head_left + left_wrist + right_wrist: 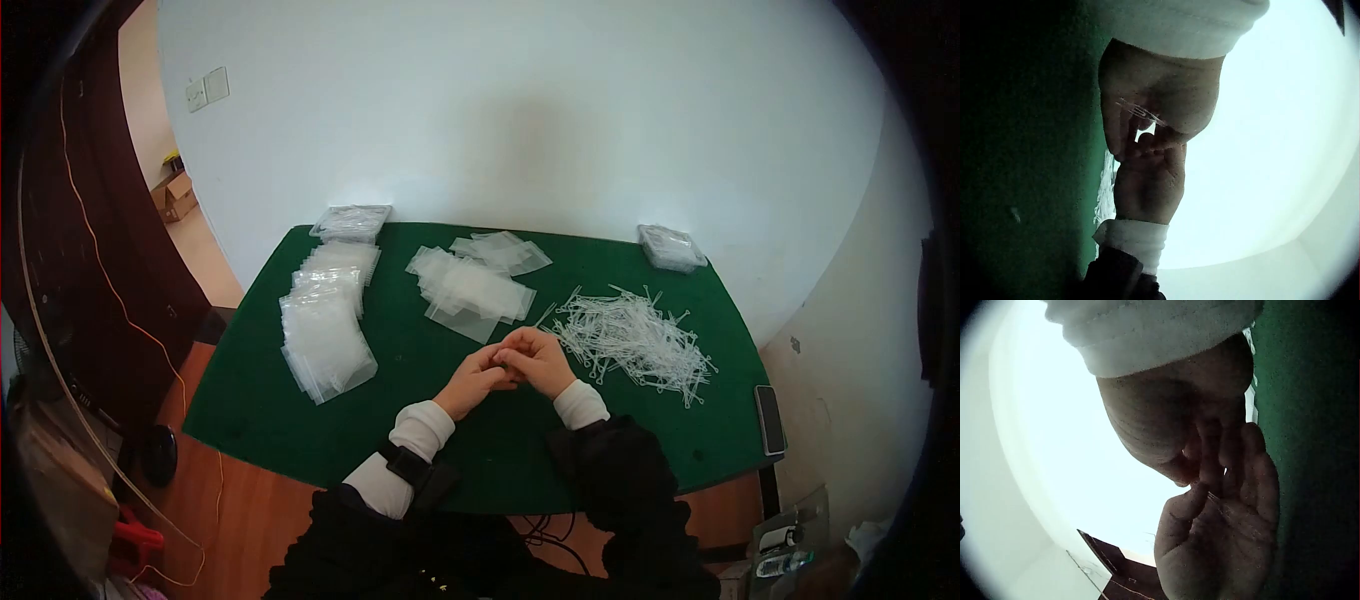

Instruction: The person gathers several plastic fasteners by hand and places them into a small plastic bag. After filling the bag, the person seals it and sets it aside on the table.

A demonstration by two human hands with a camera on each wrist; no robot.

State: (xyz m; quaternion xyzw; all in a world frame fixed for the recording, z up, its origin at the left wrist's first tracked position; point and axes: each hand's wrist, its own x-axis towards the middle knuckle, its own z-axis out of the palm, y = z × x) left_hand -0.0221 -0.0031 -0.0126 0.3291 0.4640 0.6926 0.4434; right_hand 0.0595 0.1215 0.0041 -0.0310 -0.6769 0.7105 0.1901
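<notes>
Left hand (475, 385) curled round a few thin, clear plastic looped pieces (1141, 112); right hand (542, 362) meets it at the fingertips, can't tell if it grips anything. Pieces could slip out of the left palm if its fingers loosen, being thin and probably slick. They look shiny, narrow, partly hidden. Right of the right hand: tangled heap of clear looped plastic sticks (635, 340). Beyond both hands: overlapping clear plastic bags (475, 290).

Dressed in black over white.
Wears bulky black sleeves (625, 465), white cuffs (422, 427), a black strap (432, 484) with boxy mount (407, 464) on the left forearm; shows yellow specks (433, 581) in front.
</notes>
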